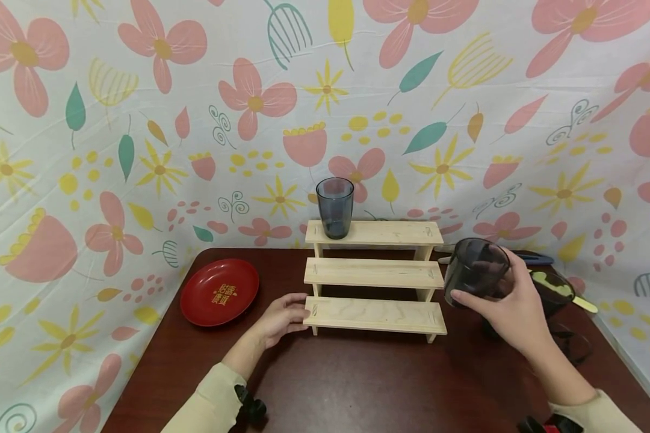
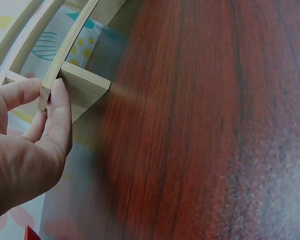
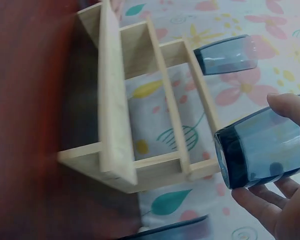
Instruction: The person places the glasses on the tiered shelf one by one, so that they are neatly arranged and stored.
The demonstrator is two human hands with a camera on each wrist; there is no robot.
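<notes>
A pale wooden three-step rack [image 1: 374,273] stands on the dark table. My left hand [image 1: 280,320] pinches the left end of its lowest board between thumb and fingers, seen closely in the left wrist view at the board's end [image 2: 46,92]. In my right hand [image 1: 514,307] is a smoky blue-grey drinking glass [image 1: 468,270], held in the air just right of the rack. The right wrist view shows its thick dark base [image 3: 235,160] turned towards the rack. A second, matching glass [image 1: 336,210] stands upright on the left of the top step.
A round red plate [image 1: 219,293] with gold characters lies left of the rack. Behind my right hand sits a dark see-through bowl [image 1: 555,294] with something green in it, partly hidden. A flower-patterned cloth [image 1: 325,120] hangs behind the table [image 1: 357,385].
</notes>
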